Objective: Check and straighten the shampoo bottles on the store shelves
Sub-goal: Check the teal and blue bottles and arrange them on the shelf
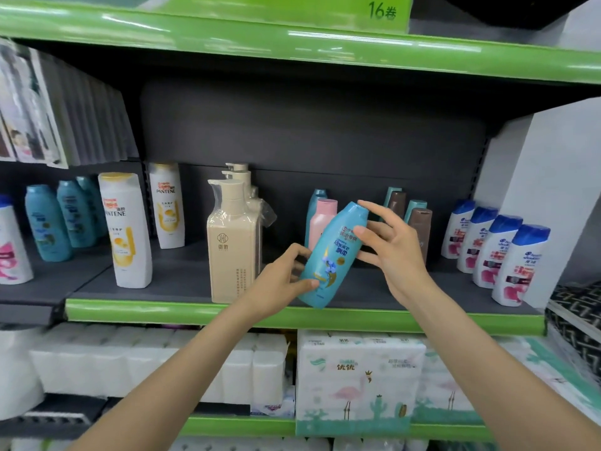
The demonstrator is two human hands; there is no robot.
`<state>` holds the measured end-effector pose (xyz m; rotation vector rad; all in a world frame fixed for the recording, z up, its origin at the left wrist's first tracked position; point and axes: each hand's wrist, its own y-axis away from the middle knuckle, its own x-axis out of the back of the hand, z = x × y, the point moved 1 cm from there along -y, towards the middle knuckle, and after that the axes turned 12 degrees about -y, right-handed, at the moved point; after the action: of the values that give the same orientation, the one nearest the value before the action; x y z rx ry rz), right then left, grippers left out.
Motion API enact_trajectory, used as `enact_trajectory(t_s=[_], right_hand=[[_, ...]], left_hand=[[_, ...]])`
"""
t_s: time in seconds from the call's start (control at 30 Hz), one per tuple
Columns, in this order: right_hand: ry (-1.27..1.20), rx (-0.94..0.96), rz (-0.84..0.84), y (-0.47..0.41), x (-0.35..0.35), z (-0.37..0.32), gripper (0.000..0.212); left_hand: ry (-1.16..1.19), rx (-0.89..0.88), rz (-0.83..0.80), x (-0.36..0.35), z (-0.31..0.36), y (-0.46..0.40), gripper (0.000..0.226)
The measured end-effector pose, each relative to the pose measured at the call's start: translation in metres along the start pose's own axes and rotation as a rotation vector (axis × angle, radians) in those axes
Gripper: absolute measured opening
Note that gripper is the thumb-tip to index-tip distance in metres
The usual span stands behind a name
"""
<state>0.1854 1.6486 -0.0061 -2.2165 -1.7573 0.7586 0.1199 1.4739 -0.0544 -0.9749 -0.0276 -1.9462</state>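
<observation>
A turquoise Rejoice shampoo bottle (331, 255) is tilted to the right, lifted above the front of the dark shelf (182, 278). My left hand (279, 281) grips its lower part, thumb across the front. My right hand (387, 245) touches the upper part near the cap with spread fingers. Behind it stand a pink bottle (320, 222) and another turquoise one (317, 195).
Beige pump bottles (232, 236) stand left of the held bottle, white Pantene bottles (128, 229) further left, brown-capped bottles (419, 222) and a row of white Head & Shoulders bottles (510, 255) on the right. Tissue packs (357, 379) fill the shelf below.
</observation>
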Motion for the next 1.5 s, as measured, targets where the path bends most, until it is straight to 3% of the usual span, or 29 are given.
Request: enact_trajectory(t_s=[0.2,0.5,0.6,0.77,1.0,1.1,1.3,1.4,1.5], right_hand=[[0.204,0.070,-0.119,-0.017,-0.003,0.004,0.037],[0.322,0.030,-0.195,-0.041,0.014,0.026,0.039],[0.326,-0.032,-0.211,-0.046,0.019,0.034,0.039],[0.340,-0.062,-0.236,-0.048,0.023,0.040,0.037],[0.374,-0.051,-0.258,-0.048,0.029,0.037,0.035],[0.374,-0.057,-0.254,-0.049,0.034,0.036,0.035],[0.377,-0.062,-0.255,-0.045,0.033,0.039,0.037],[0.383,-0.062,-0.237,-0.044,0.033,0.040,0.037],[0.396,-0.060,-0.229,-0.042,0.033,0.040,0.037]], left_hand=[[-0.034,-0.051,0.168,0.002,0.018,-0.024,0.041],[-0.025,-0.089,0.242,-0.012,0.014,-0.052,0.053],[-0.038,-0.050,0.207,-0.020,0.006,-0.059,0.051],[-0.088,-0.038,-0.048,-0.010,-0.011,-0.063,0.052],[-0.125,-0.024,0.267,0.005,-0.023,-0.081,0.032],[-0.152,-0.039,0.351,0.006,-0.019,-0.090,0.034],[-0.212,-0.082,0.263,0.002,-0.009,-0.116,0.062],[-0.207,-0.088,0.201,-0.001,-0.010,-0.124,0.057],[-0.223,-0.088,0.259,0.000,-0.014,-0.123,0.052]])
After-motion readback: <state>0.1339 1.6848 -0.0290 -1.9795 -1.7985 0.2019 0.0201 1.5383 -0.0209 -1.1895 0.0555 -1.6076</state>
